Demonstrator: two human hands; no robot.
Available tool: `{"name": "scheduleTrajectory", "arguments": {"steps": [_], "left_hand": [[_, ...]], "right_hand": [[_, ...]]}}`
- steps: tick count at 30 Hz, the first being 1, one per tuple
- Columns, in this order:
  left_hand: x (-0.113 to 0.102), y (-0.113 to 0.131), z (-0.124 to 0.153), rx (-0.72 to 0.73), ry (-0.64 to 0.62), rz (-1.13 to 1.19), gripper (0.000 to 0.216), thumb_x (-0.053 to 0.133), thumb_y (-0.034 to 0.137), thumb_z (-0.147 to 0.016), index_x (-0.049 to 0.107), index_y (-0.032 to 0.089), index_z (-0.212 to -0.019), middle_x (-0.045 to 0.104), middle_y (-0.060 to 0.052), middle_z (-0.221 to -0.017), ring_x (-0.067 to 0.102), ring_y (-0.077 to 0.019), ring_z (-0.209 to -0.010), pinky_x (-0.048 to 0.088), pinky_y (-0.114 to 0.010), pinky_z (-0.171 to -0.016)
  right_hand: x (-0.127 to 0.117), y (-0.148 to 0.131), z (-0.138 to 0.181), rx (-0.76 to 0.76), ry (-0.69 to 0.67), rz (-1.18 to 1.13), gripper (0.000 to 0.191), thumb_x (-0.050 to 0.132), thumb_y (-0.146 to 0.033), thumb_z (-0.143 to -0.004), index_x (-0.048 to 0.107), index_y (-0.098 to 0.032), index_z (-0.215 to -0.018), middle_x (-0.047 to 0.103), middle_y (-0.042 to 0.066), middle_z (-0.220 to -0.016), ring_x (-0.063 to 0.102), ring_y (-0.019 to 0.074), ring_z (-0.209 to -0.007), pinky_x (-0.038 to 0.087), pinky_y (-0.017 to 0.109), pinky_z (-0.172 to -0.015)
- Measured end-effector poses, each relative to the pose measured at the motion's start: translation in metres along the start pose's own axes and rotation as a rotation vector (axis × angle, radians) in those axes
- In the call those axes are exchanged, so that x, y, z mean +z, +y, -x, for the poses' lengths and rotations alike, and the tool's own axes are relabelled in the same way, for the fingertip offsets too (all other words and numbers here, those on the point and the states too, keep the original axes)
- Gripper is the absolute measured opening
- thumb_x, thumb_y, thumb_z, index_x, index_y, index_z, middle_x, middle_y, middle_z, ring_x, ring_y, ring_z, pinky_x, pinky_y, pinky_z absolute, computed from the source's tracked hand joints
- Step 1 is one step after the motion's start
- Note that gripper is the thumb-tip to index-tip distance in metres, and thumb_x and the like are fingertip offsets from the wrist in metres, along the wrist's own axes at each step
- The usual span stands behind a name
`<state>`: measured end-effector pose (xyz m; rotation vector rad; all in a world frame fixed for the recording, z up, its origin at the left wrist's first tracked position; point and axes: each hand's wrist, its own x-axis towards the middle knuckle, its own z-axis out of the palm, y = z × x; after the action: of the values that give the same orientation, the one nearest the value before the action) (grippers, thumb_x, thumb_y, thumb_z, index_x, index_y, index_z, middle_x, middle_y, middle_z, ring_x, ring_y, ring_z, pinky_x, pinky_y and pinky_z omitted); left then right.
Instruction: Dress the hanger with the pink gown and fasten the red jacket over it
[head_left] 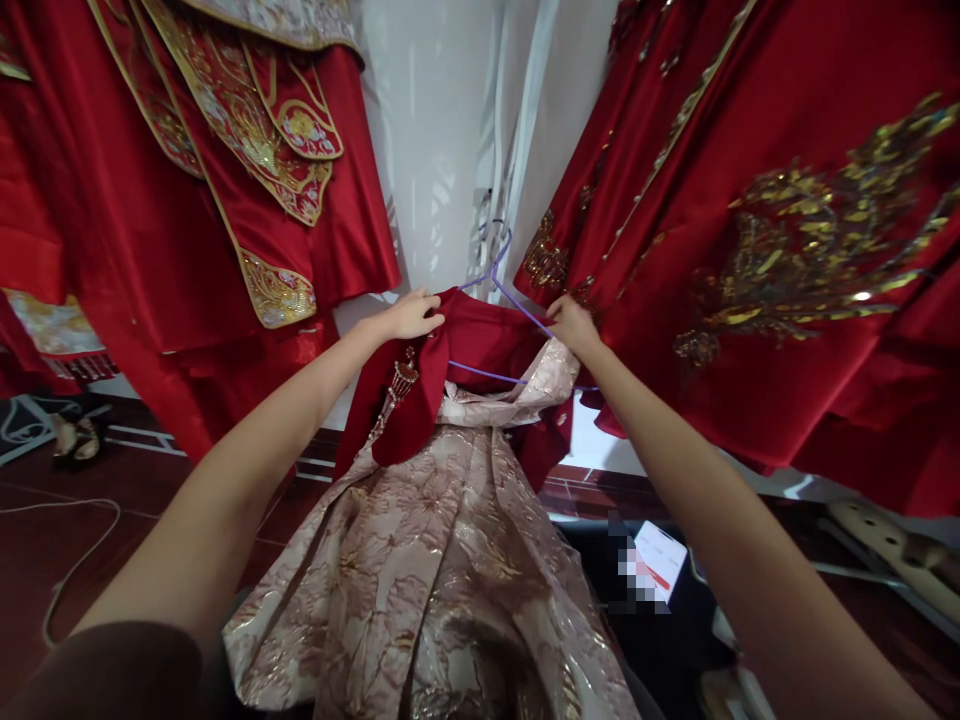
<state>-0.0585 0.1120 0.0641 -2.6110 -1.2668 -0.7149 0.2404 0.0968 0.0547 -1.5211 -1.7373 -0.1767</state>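
A pale pink-gold brocade dress (442,530) spreads below my hands toward me. Around its top sits a dark red jacket (480,330) with a beaded ornament on its left front. A thin purple wire hanger (517,300) passes inside the shoulders, its hook rising in the middle. My left hand (416,314) is closed on the jacket's left shoulder. At the other shoulder, my right hand (573,325) pinches the garment's edge beside the hanger's sloping arm; which layers lie between the fingers is partly hidden.
Red embroidered garments (225,200) hang at the left, and a red gown (750,350) with gold sequins hangs at the right. A white wall stands behind. A lit phone (660,560) lies lower right. Shoes (75,440) and a white cable (112,540) are at the left.
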Motion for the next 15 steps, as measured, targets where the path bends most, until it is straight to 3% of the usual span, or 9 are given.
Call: {"name": "scheduleTrajectory", "arguments": {"steps": [3, 5, 9, 12, 15], "left_hand": [[0.004, -0.003, 0.006, 0.021, 0.020, -0.027, 0.012, 0.047, 0.030, -0.080, 0.049, 0.019, -0.079, 0.043, -0.004, -0.080, 0.049, -0.0188, -0.079, 0.041, -0.031, -0.080], [0.005, -0.002, 0.009, 0.030, 0.030, -0.033, 0.012, 0.046, 0.031, -0.081, 0.048, 0.019, -0.080, 0.042, -0.004, -0.079, 0.049, -0.0191, -0.079, 0.041, -0.031, -0.078], [0.007, 0.007, 0.013, 0.031, 0.015, -0.041, 0.013, 0.042, 0.030, -0.083, 0.049, 0.019, -0.083, 0.042, -0.004, -0.077, 0.049, -0.0202, -0.081, 0.041, -0.031, -0.078], [0.010, 0.014, 0.016, -0.029, 0.019, -0.038, 0.020, 0.040, 0.034, -0.085, 0.050, 0.017, -0.092, 0.045, -0.006, -0.083, 0.050, -0.0209, -0.083, 0.042, -0.033, -0.081], [0.013, 0.019, 0.018, -0.101, 0.025, -0.047, 0.029, 0.035, 0.035, -0.088, 0.050, 0.015, -0.103, 0.047, -0.009, -0.091, 0.052, -0.0222, -0.087, 0.041, -0.036, -0.086]], "right_hand": [[-0.018, 0.011, 0.006, 0.025, 0.216, 0.206, 0.039, 0.055, -0.011, -0.070, 0.053, -0.018, -0.109, 0.065, 0.007, -0.093, 0.058, 0.0186, -0.073, 0.038, 0.028, -0.064], [-0.033, 0.017, 0.014, 0.001, 0.267, 0.310, 0.038, 0.053, -0.011, -0.073, 0.052, -0.020, -0.110, 0.064, 0.009, -0.100, 0.058, 0.0191, -0.077, 0.034, 0.028, -0.063], [-0.064, 0.018, 0.034, 0.094, 0.123, 0.496, 0.016, 0.055, -0.026, -0.078, 0.058, -0.018, -0.092, 0.067, 0.014, -0.083, 0.060, 0.0224, -0.076, 0.028, 0.031, -0.060], [-0.076, 0.009, 0.049, 0.146, 0.050, 0.584, 0.024, 0.056, -0.039, -0.077, 0.061, -0.018, -0.088, 0.067, 0.016, -0.080, 0.061, 0.0266, -0.078, 0.031, 0.033, -0.061], [-0.069, -0.003, 0.056, 0.114, -0.116, 0.493, 0.038, 0.059, -0.051, -0.073, 0.063, -0.019, -0.091, 0.067, 0.013, -0.085, 0.062, 0.0282, -0.082, 0.038, 0.033, -0.065]]}}
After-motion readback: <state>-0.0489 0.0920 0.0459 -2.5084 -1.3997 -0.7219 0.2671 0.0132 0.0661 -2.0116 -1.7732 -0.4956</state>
